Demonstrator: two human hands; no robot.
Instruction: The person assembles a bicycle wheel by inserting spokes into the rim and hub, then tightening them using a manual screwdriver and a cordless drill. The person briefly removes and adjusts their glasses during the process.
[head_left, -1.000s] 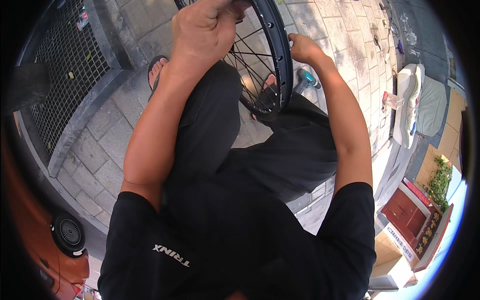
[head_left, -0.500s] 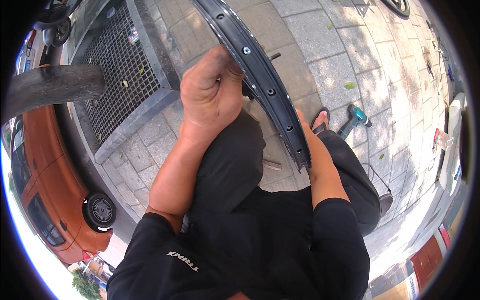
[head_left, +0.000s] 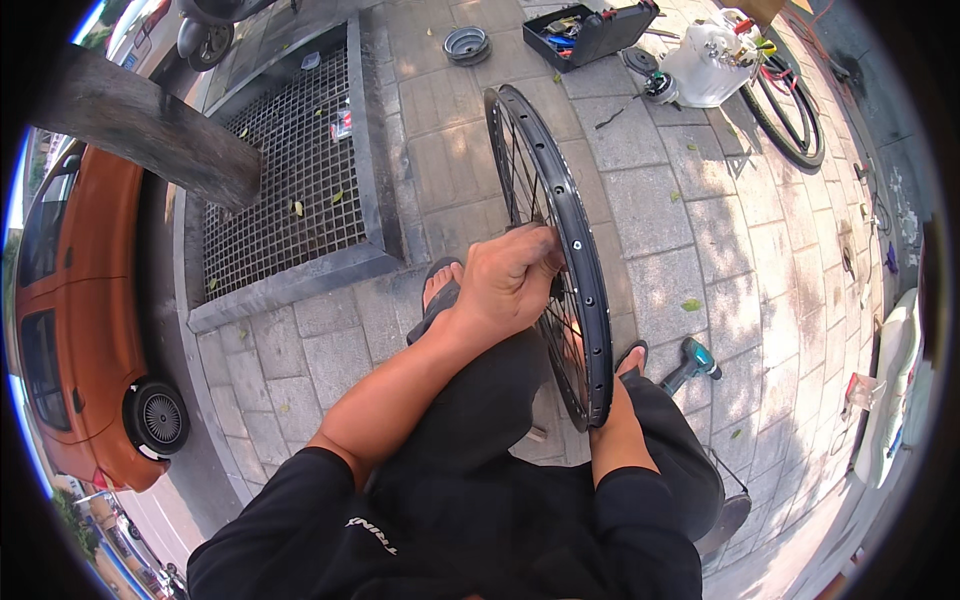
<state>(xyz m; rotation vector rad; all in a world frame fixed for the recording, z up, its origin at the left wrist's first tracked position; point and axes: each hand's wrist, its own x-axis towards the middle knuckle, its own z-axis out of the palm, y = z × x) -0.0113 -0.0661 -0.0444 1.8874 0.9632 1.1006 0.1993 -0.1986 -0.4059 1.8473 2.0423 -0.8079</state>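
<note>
A black bicycle wheel [head_left: 578, 245] without a tyre stands upright between my knees, its drilled rim turned toward me and its thin spokes on the left. My left hand [head_left: 508, 280] is closed against the wheel's left side, by the rim and spokes. Its fingertips are partly hidden, so any small tool inside it does not show. My right forearm passes behind the lower rim. Only a bit of my right hand [head_left: 573, 338] shows through the spokes, and its fingers cannot be made out.
A teal cordless drill [head_left: 692, 364] lies right of my foot. Farther off are an open toolbox [head_left: 600, 38], a round metal dish [head_left: 466, 44], a white tub [head_left: 712, 62] of tools and another wheel [head_left: 790, 115]. Left are a framed grate [head_left: 300, 150], a tree trunk [head_left: 150, 125] and an orange car [head_left: 90, 330].
My view has shifted, bringing the toolbox, tub and whole wheel into sight. The wheel appears farther from me and lower, with my left hand still closed beside its rim.
</note>
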